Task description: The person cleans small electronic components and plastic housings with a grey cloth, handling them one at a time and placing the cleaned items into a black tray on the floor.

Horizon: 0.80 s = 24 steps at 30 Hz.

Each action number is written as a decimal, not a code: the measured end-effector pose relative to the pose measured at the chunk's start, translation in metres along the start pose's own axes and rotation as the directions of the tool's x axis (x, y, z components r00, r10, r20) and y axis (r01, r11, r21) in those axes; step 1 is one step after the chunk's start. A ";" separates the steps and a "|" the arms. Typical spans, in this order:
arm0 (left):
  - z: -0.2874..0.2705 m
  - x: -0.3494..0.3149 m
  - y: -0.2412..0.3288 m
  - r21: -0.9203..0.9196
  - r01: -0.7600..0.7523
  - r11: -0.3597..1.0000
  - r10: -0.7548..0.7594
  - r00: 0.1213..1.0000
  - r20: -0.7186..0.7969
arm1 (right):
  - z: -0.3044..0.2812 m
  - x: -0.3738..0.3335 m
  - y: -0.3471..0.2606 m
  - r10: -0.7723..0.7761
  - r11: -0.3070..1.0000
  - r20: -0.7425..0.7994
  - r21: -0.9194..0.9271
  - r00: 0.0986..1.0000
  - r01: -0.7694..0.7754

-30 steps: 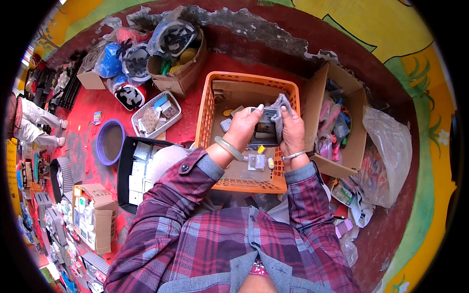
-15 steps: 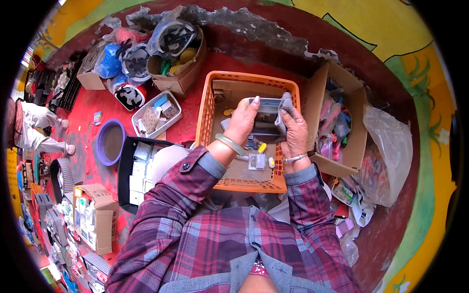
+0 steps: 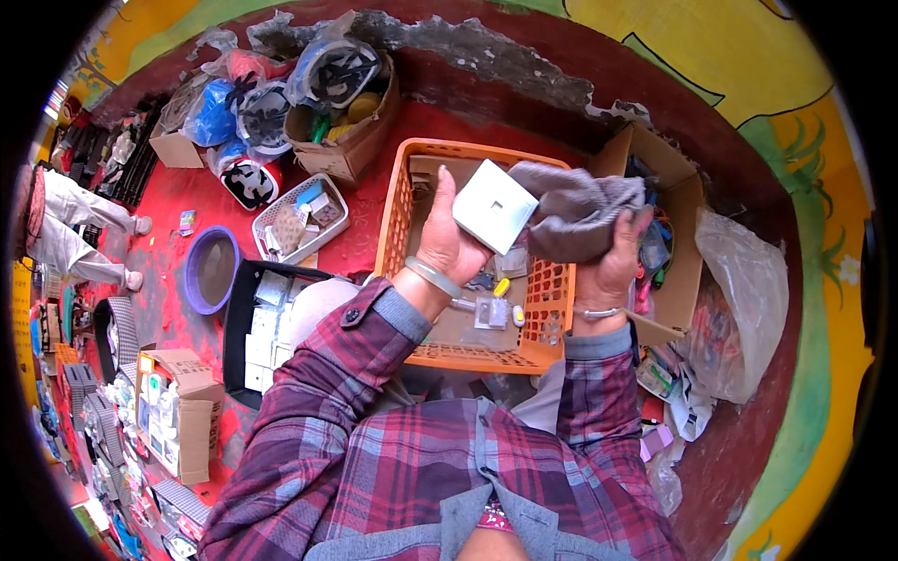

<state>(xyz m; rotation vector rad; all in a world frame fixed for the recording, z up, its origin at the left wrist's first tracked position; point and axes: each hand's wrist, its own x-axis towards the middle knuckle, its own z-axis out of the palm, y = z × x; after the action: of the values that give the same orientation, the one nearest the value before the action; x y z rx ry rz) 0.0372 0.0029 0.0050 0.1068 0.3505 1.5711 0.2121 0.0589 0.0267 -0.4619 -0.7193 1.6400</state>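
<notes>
My left hand [image 3: 438, 241] holds a white square wall plate [image 3: 479, 211] over an orange plastic basket [image 3: 552, 353]. A small square recess shows in the middle of its face. The plate rests on the fingers, with my thumb raised beside its edge. On the right, my right hand [image 3: 613, 266] grips a bunched grey cloth [image 3: 578, 220], which spreads towards the plate's right corner. Whether cloth and plate touch, I cannot tell. Below them in the basket lie a small yellow piece [image 3: 502, 286] and a clear plastic case [image 3: 491, 313].
An open cardboard box [image 3: 669, 313] of bagged items stands right of the basket. To the left are a white tray [image 3: 304, 248], a purple basin [image 3: 192, 271] and a black bin [image 3: 241, 327] of white boxes. Bagged helmets [image 3: 257, 122] sit at the back left. A person [image 3: 79, 229] is at far left.
A pale-rimmed rectangle with a dark middle was between both hands; now a white square face shows in my left hand. My right hand and the cloth have moved right, and the cloth has spread out.
</notes>
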 end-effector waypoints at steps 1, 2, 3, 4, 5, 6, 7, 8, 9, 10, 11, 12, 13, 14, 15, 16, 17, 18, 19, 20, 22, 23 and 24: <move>0.003 -0.003 0.001 -0.013 0.016 1.000 -0.016 1.000 -0.008 | -0.011 0.005 -0.005 -0.003 0.998 0.074 0.055 0.997 -0.001; 0.003 -0.003 0.001 -0.013 0.030 0.999 -0.030 1.000 -0.006 | -0.011 0.006 -0.005 -0.061 0.996 0.054 -0.057 0.997 0.065; 0.002 -0.002 0.000 -0.012 0.045 0.999 -0.045 0.999 -0.005 | -0.008 0.002 -0.003 -0.037 0.979 0.156 -0.194 0.987 0.067; 0.000 -0.002 -0.001 -0.012 0.059 0.998 -0.059 0.998 -0.003 | -0.002 -0.006 0.002 0.002 0.942 0.253 -0.325 0.967 0.083; -0.003 0.000 -0.005 0.010 0.057 0.998 -0.057 0.998 0.008 | 0.005 -0.013 0.009 0.052 0.886 0.338 -0.450 0.940 0.113; -0.008 0.002 -0.011 0.034 0.060 0.998 -0.060 0.998 0.018 | 0.008 -0.015 0.019 0.047 0.721 0.521 -0.608 0.852 0.332; -0.010 0.003 -0.016 0.057 0.062 0.996 -0.064 0.998 0.029 | 0.010 -0.018 0.030 0.101 0.501 0.674 -0.670 0.732 0.548; -0.011 -0.004 -0.020 -0.076 0.099 0.992 -0.095 0.994 0.052 | 0.017 -0.022 0.041 0.149 0.195 0.712 -0.702 0.687 0.685; -0.017 -0.009 -0.030 -0.128 0.026 0.991 -0.029 0.999 -0.021 | 0.021 -0.026 0.048 0.213 -0.126 0.730 -0.639 0.650 0.759; -0.019 -0.009 -0.034 -0.019 0.028 0.999 -0.030 0.997 -0.077 | 0.017 -0.023 0.052 0.170 -0.118 0.711 -0.672 0.682 0.731; -0.018 -0.010 -0.037 0.083 0.035 0.996 -0.024 0.991 -0.128 | 0.010 -0.016 0.055 0.131 -0.113 0.692 -0.701 0.710 0.704; -0.015 -0.011 -0.039 0.112 0.032 0.993 -0.019 0.993 -0.113 | 0.004 -0.009 0.056 0.086 -0.111 0.668 -0.731 0.739 0.674; -0.012 -0.012 -0.040 0.141 0.029 0.990 -0.015 0.995 -0.098 | -0.001 -0.003 0.052 0.044 -0.077 0.623 -0.777 0.781 0.624; -0.010 -0.013 -0.040 0.170 0.022 0.985 -0.007 0.996 -0.089 | -0.002 -0.001 0.052 0.019 -0.060 0.591 -0.805 0.807 0.591; -0.009 -0.012 -0.037 0.151 0.030 0.988 -0.021 0.998 -0.060 | -0.003 0.000 0.051 -0.004 -0.043 0.557 -0.830 0.831 0.556; -0.008 -0.009 -0.031 0.131 0.038 0.991 -0.034 0.999 -0.031 | -0.002 -0.003 0.052 0.014 -0.054 0.590 -0.806 0.807 0.590; -0.006 -0.007 -0.024 0.114 0.046 0.992 -0.047 0.999 0.001 | 0.001 -0.009 0.055 0.029 -0.065 0.623 -0.779 0.782 0.623; -0.004 -0.008 -0.018 0.104 0.038 0.994 -0.042 0.999 0.035 | 0.005 -0.018 0.058 0.047 -0.075 0.652 -0.753 0.757 0.654; -0.006 -0.007 -0.015 0.041 0.067 0.997 -0.066 0.998 -0.017 | 0.014 -0.027 0.057 0.096 -0.064 0.675 -0.729 0.731 0.681; -0.010 -0.006 -0.017 0.022 0.051 0.998 -0.051 0.999 -0.008 | 0.016 -0.028 0.061 0.123 -0.101 0.683 -0.713 0.720 0.694; -0.013 -0.006 -0.024 0.040 0.013 0.999 -0.012 1.000 -0.023 | 0.016 -0.024 0.063 0.132 -0.133 0.666 -0.722 0.734 0.679; -0.010 -0.007 -0.029 0.076 -0.008 0.997 0.011 0.999 -0.041 | 0.014 -0.019 0.060 0.113 -0.134 0.642 -0.747 0.758 0.652; -0.008 -0.007 -0.032 0.112 -0.028 0.993 0.035 0.998 -0.058 | 0.012 -0.014 0.057 0.094 -0.134 0.617 -0.770 0.781 0.624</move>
<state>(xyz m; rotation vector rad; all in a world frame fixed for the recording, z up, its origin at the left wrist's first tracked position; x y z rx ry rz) 0.0656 -0.0055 -0.0105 0.1519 0.4855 1.5885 0.1657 0.0379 -0.0049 -0.8273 -2.3705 0.3349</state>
